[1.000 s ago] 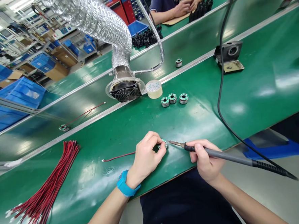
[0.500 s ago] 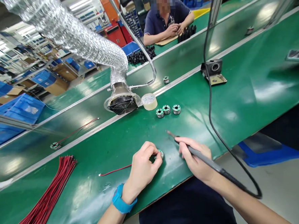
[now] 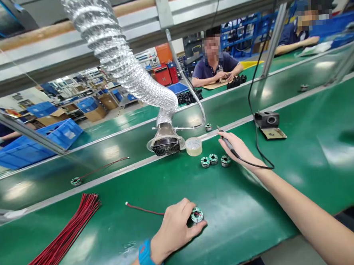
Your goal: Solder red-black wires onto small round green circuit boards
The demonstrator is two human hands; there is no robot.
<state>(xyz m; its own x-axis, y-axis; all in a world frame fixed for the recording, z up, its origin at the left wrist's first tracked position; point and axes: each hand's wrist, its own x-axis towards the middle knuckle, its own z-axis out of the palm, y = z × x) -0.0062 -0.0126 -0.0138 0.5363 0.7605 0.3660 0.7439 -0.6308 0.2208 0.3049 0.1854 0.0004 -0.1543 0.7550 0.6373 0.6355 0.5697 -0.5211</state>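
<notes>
My left hand (image 3: pixel 178 224), with a blue wristband (image 3: pixel 148 259), rests on the green bench. Its thumb and fingers curl round a small ring-shaped part with a green circuit board (image 3: pixel 197 215) on top. A red wire (image 3: pixel 145 209) with a white connector runs out from under this hand to the left. Farther forward, my right hand (image 3: pixel 239 146) is closed on a soldering iron (image 3: pixel 227 144), tip pointing up and left, its black cable trailing over the wrist. Just left of that hand stand three similar ring parts (image 3: pixel 213 159).
A clear tape roll (image 3: pixel 194 146) stands beside a fan (image 3: pixel 166 146) on a foil duct (image 3: pixel 138 81). Red wires (image 3: pixel 66 235) lie bundled at left. An iron stand (image 3: pixel 268 121) is at right. Across the bench sits a co-worker (image 3: pixel 216 68); a blue crate (image 3: pixel 42 140) is far left.
My right hand has carried the soldering iron forward, away from the left hand. The left fingers have opened wider round the ring part, showing more of it. The camera view has tilted up.
</notes>
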